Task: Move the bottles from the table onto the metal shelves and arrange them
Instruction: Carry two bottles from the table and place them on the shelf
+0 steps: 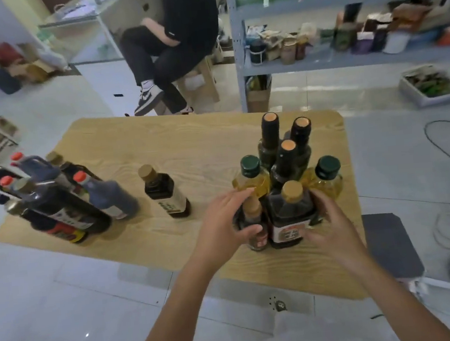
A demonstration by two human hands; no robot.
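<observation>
A wooden table (194,145) carries two groups of bottles. In the right cluster, my left hand (224,222) curls around a small dark bottle with a tan cap (255,222). My right hand (326,225) grips the wider dark bottle with a tan cap (291,213) beside it. Behind them stand two yellow oil bottles with green caps (252,178) and three tall dark bottles with orange tops (286,159). One dark bottle with a gold cap (165,195) stands alone mid-table. Several dark sauce bottles (56,200) crowd the left end. The grey metal shelves (345,61) stand beyond the table.
A person in black sits on a wooden stool (199,82) behind the table, left of the shelves. The shelf levels hold jars and boxes. A white crate (427,89) and cables (449,176) lie on the floor at right. A dark stool (390,245) is beside the table.
</observation>
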